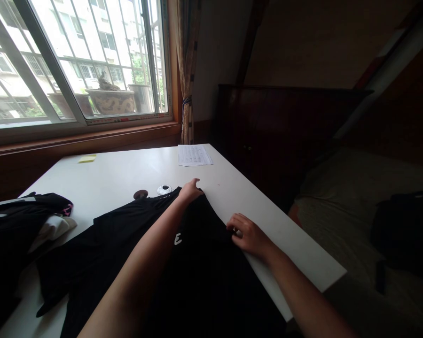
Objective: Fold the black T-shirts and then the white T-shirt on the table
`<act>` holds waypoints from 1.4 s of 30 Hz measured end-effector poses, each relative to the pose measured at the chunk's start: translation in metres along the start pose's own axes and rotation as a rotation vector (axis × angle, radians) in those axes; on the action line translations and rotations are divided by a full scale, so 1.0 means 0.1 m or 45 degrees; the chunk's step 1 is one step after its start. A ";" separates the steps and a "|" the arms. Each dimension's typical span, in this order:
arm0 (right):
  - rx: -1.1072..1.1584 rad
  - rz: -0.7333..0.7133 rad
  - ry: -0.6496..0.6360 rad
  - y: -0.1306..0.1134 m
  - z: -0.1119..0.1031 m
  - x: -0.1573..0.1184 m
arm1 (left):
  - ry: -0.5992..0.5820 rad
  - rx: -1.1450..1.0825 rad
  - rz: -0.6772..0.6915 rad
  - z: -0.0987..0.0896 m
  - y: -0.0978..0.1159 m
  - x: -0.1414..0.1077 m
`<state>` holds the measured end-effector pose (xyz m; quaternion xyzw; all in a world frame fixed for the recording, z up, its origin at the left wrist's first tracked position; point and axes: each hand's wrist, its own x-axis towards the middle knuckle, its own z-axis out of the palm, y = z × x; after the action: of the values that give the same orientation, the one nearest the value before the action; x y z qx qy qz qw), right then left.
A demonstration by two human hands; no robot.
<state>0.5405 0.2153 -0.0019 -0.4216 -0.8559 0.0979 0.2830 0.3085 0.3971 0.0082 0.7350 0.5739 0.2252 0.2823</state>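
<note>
A black T-shirt (204, 272) with a white letter "E" print lies spread over the white table (155, 164), its lower part running out of the bottom of the view. My left hand (191, 190) reaches across it to the far edge near the neckline; its fingers are closed on the fabric there, with one finger sticking out. At the shirt's right edge, my right hand (248, 234) is bent into a pinch, gripping the black cloth. One sleeve (56, 263) stretches out to the left.
A pile of dark clothes (10, 230) with a white piece lies on the left. Beyond the shirt are a round brown cap (140, 194), a white-ringed cable hole (164, 189), papers (194, 155) and a yellow notepad (87, 158). The table's right edge (278, 216) runs close to my right arm.
</note>
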 end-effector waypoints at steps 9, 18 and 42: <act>-0.024 -0.039 -0.021 -0.07 -0.05 -0.01 | 0.192 0.068 -0.006 0.22 0.04 -0.05; -0.012 -0.053 -0.097 -0.13 -0.08 -0.02 | 0.286 0.129 0.220 0.26 -0.05 -0.02; 0.257 -0.125 -0.056 -0.25 0.02 0.02 | -0.224 0.525 0.911 0.18 -0.14 -0.64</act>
<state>0.5215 0.2013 0.0074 -0.3463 -0.8673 0.1788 0.3096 0.2947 0.3343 -0.0153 0.9455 0.2892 0.1258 0.0811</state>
